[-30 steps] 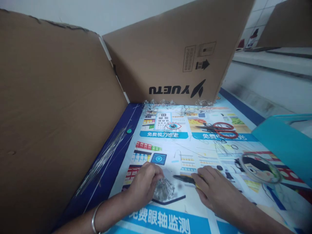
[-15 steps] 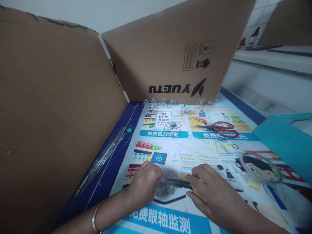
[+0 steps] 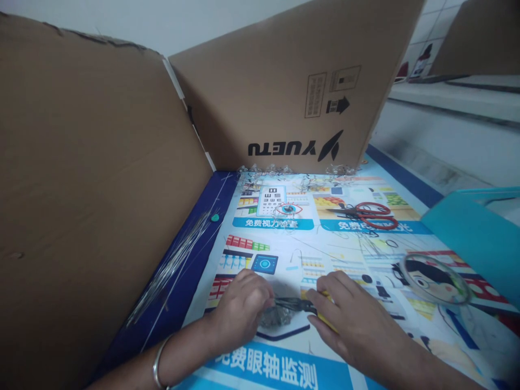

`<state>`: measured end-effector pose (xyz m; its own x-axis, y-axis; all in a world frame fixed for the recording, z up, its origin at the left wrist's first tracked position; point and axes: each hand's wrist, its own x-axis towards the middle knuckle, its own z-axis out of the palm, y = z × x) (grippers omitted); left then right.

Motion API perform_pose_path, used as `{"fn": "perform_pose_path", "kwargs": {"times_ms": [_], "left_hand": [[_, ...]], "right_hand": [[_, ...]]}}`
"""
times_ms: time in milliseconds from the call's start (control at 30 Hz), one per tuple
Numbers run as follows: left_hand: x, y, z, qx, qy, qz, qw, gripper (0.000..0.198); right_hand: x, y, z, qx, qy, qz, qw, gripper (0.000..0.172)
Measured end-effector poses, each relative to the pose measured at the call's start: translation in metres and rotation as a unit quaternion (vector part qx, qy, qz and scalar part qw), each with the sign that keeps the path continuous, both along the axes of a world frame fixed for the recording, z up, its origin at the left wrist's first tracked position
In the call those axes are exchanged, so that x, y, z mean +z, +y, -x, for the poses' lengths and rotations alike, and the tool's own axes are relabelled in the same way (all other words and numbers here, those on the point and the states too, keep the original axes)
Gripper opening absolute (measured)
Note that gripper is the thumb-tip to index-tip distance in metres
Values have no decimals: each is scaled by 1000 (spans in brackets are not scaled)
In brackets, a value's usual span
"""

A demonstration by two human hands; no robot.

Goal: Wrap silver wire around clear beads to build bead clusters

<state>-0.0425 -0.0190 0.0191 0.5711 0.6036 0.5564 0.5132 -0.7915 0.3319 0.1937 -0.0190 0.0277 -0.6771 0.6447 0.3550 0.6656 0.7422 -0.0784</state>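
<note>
My right hand (image 3: pixel 343 314) is wrapped round the yellow handles of a pair of long-nosed pliers (image 3: pixel 299 305), whose dark jaws point left. The jaw tips reach the fingertips of my left hand (image 3: pixel 247 303), which is pinched closed. What the left fingers hold is hidden, though thin wire shows beside them. A small tangled bunch of silvery wire (image 3: pixel 276 318) lies on the printed sheet just under the pliers. A silver bangle (image 3: pixel 157 364) is on my left wrist.
Red-handled scissors (image 3: pixel 365 213) lie farther back on the printed sheet. Straight wires (image 3: pixel 176 265) are bundled at left. A clear ring-shaped object (image 3: pixel 436 279) sits at right, near a turquoise box (image 3: pixel 479 233). Wire pieces (image 3: pixel 268 172) line the foot of the cardboard wall (image 3: pixel 244 103).
The pliers and my right hand have shifted very slightly left. My left hand stays almost where it was, still pinched.
</note>
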Motion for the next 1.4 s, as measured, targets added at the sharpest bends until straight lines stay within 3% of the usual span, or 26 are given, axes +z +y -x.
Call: {"fn": "perform_pose_path", "kwargs": {"times_ms": [367, 933, 1133, 1400], "left_hand": [[1, -1, 4, -16, 66, -31, 997, 15], [-5, 0, 9, -59, 45, -60, 995, 17], [-9, 1, 14, -79, 62, -64, 993, 17], [-8, 5, 12, -58, 1, -34, 998, 14]], "right_hand": [[8, -1, 1, 4, -27, -18, 999, 14], [15, -7, 2, 20, -14, -50, 998, 12], [15, -7, 3, 25, -4, -31, 999, 10], [14, -6, -5, -15, 6, 2, 1000, 6]]}}
